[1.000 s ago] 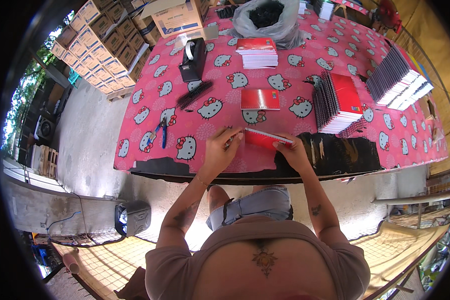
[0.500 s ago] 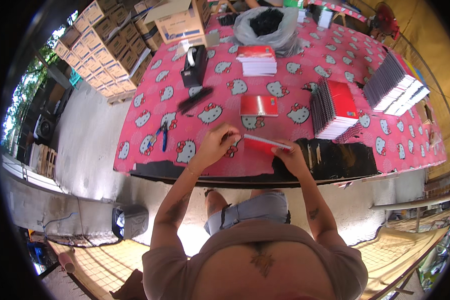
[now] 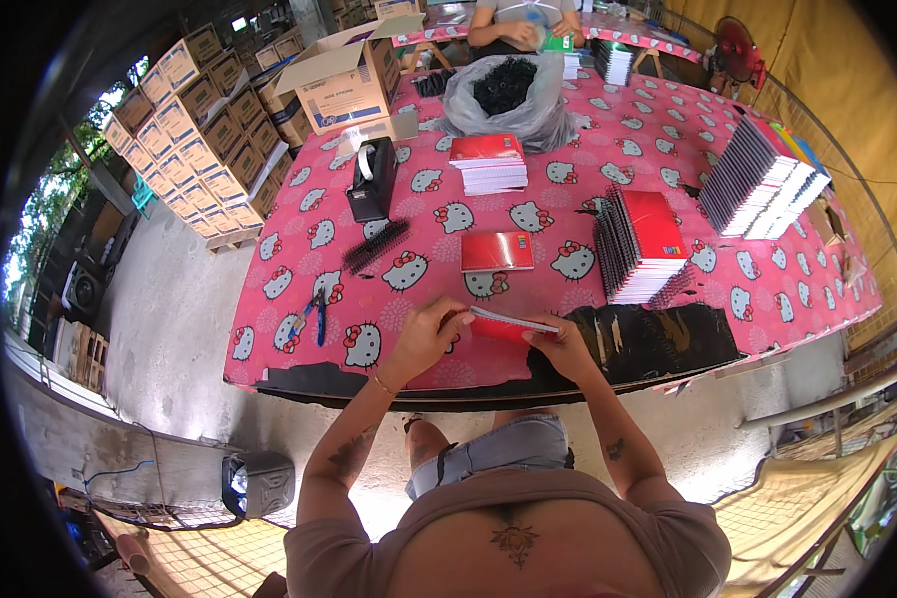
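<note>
Two hands flank one red notebook (image 3: 498, 327), just in from the table's (image 3: 269, 334) near edge.
Its long axis runs crosswise between them, the right end slanting toward that near edge. The right hand (image 3: 566, 351) grips this end, thumb against the cover; the left hand (image 3: 435, 331) is at the opposite end, fingers curled together, though whether they pinch it cannot be told. Neither hand is clearly nearer.

A pink worktop (image 3: 558, 289) spreads beneath my left grip (image 3: 439, 331) and right grip (image 3: 563, 347). Left of them, concrete floor (image 3: 164, 309) runs toward sunlit greenery (image 3: 55, 204); well to their right hangs yellow sheeting (image 3: 837, 90), a red fan (image 3: 738, 58) near it.
</note>
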A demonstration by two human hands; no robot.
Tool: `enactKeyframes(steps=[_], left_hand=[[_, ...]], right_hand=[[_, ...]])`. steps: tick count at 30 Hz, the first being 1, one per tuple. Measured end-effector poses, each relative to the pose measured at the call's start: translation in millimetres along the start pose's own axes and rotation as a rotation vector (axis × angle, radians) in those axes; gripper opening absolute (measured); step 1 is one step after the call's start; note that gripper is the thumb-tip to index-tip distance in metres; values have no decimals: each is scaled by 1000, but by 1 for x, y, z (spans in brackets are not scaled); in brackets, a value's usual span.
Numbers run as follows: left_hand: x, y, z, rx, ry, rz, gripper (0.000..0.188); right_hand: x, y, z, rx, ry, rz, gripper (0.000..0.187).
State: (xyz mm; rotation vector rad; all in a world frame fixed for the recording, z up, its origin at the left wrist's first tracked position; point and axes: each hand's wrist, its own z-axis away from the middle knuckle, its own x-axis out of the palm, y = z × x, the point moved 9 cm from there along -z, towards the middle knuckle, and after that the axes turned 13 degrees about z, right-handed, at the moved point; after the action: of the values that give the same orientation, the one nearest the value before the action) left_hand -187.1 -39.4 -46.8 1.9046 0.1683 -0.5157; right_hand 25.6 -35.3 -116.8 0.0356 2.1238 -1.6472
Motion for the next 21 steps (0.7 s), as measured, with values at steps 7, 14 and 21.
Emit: enactKeyframes(steps=[7, 14, 21], left_hand=[[1, -4, -5, 74, -129, -2, 29], [4, 16, -10, 76, -161, -21, 29], [10, -24, -1, -181, -93, 292, 24]], right_hand=[[0, -2, -1, 16, 29, -35, 24], [-4, -1, -1, -8, 48, -37, 22], [-3, -6, 1, -51, 49, 66, 26]])
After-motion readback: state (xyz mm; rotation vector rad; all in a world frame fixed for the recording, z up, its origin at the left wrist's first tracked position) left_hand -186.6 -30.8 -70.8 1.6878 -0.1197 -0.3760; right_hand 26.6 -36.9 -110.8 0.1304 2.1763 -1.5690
